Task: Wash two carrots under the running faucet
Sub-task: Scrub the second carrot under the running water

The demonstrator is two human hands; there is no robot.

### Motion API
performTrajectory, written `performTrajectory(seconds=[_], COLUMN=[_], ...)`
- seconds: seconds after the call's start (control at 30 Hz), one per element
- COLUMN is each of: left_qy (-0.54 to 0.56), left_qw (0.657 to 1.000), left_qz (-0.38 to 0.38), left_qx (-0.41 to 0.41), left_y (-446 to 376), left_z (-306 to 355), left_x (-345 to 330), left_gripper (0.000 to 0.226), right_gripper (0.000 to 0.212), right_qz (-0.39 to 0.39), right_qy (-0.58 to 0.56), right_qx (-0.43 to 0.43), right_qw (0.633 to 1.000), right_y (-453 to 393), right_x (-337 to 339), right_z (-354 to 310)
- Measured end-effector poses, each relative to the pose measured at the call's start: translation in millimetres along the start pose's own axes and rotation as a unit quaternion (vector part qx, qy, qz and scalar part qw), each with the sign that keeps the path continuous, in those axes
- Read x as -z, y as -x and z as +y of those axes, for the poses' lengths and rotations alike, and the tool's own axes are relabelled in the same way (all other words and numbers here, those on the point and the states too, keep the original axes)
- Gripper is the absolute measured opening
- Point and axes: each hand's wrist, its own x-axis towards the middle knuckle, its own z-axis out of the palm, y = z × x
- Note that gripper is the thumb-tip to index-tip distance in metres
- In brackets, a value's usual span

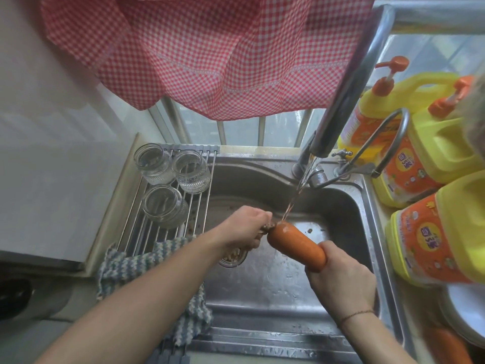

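A steel sink (362,232) is filling the view. Over it, the right hand (343,282) is gripping a carrot (296,245), fingers closed, under the faucet (338,111) stream. The left hand (246,227), fingers curled, is rubbing the carrot's top. Jars (170,179) are draining left of the sink; yellow bottles (430,158) are standing right.

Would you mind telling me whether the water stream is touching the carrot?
Touching. The head view shows the water stream landing on the carrot's blunt end, held by the right hand.
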Motion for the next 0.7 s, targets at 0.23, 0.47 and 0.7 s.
performTrajectory(seconds=[0.23, 0.47, 0.7], left_qy=[-0.092, -0.369, -0.257], left_qw=[0.978, 0.877, 0.924], left_qz=[0.032, 0.051, 0.019], left_qx=[-0.182, -0.303, -0.281], left_y=[8.1, 8.2, -0.6], left_z=[2.7, -1.9, -8.6], left_x=[6.2, 10.0, 8.0], left_gripper=[0.034, 0.029, 0.024], right_gripper=[0.025, 0.023, 0.018], right_qz=[0.011, 0.011, 0.030], right_qy=[-0.086, -0.098, -0.089], right_qx=[-0.017, -0.025, -0.010], right_qw=[0.996, 0.995, 0.996], right_y=[-3.9, -5.4, -5.4], right_x=[2.6, -0.3, -0.9], right_z=[2.0, 4.0, 4.0])
